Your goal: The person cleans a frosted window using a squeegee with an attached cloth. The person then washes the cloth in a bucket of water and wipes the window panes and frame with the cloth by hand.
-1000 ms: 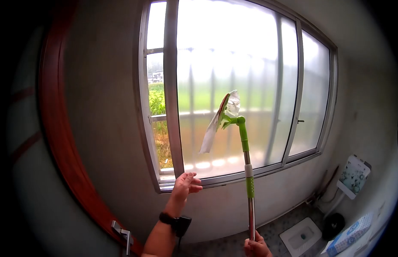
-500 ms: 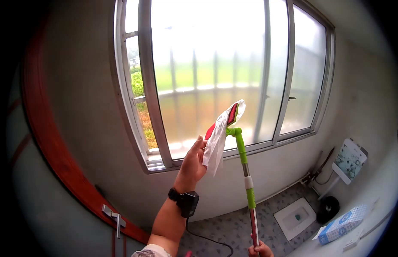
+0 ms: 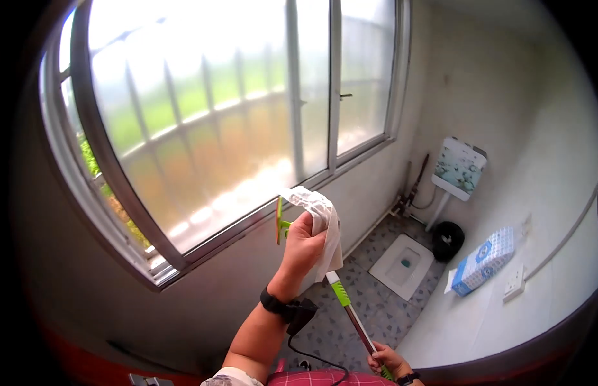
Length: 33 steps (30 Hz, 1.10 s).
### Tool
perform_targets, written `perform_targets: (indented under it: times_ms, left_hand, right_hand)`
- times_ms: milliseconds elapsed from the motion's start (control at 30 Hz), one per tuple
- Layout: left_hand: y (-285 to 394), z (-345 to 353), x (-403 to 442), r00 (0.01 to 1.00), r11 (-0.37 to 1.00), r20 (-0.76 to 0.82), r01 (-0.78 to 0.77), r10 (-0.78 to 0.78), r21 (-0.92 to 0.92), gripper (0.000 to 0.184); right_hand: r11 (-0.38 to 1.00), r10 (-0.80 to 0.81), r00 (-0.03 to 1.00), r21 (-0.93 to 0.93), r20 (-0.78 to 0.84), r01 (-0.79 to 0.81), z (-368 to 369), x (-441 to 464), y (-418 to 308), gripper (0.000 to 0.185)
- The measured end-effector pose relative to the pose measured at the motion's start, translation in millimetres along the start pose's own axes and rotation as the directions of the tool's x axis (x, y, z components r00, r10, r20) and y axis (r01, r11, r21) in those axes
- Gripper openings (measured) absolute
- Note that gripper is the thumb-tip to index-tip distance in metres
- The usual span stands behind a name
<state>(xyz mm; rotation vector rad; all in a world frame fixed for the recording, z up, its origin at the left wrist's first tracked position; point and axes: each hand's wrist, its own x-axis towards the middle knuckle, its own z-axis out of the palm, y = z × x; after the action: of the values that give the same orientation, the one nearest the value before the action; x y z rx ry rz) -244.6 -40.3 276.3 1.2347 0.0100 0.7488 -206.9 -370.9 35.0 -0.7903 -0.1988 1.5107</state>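
Note:
My left hand (image 3: pixel 301 249) is closed on a crumpled white cloth (image 3: pixel 322 212), with the thumb pressed against it. The cloth drapes over the hand and hangs down its right side, hiding the upper part of the pole. Just left of the fingers shows the thin green-edged head (image 3: pixel 279 222) of a window wiper, turned nearly edge-on. Its pole (image 3: pixel 352 314), silver with green and white sections, slants down to the right. Low in the view, my right hand (image 3: pixel 384 359) is wrapped around the pole's lower end.
A frosted sliding window (image 3: pixel 202 128) with a metal frame fills the upper left. On the tiled floor are a squat toilet (image 3: pixel 402 265) and a black bin (image 3: pixel 447 240), below a wall cistern (image 3: pixel 460 167). A blue-white tissue pack (image 3: pixel 484 260) and a socket (image 3: pixel 514 284) are on the right wall.
My view has swung right and down. The wiper head has come down from in front of the glass and turned edge-on. My left hand has closed on the cloth, now bunched.

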Motion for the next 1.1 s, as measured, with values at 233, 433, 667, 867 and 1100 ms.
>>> perform_targets:
  times_ms: [233,433,667,867,1100]
  left_hand:
    - [-64.4,-60.1,-0.7,0.947,0.856,0.05,0.264,-0.318,0.445,0.025]
    - [-145.8,-130.3,-43.1,0.852,0.747,-0.051,0.484,-0.522,0.456,0.029]
    - [-204.4,-117.5,-72.4,0.821,0.787,0.028,0.537,-0.57,0.303,0.012]
    - [-202.6,-52.9,-79.3,0.781,0.775,0.139,0.55,-0.61,0.31,0.025]
    - [-281.5,8.9,-105.2,0.5,0.754,0.591,0.223,-0.633,0.618,0.034]
  right_hand:
    - [0.99,-0.025,0.872,-0.135,-0.49,-0.047,9.9,-2.2,35.7,0.058]
    - [0.916,-0.056,0.682,-0.31,-0.729,-0.255,16.3,-54.0,77.7,0.058]
    - [0.802,-0.017,0.516,-0.32,-0.856,-0.505,1.8,-95.1,147.4,0.054]
    - [0.628,-0.176,0.449,-0.451,-0.876,-0.634,-49.5,-111.6,226.1,0.031]
    - [0.741,-0.129,0.332,-0.313,-0.934,-0.594,-57.5,-170.4,267.1,0.024]
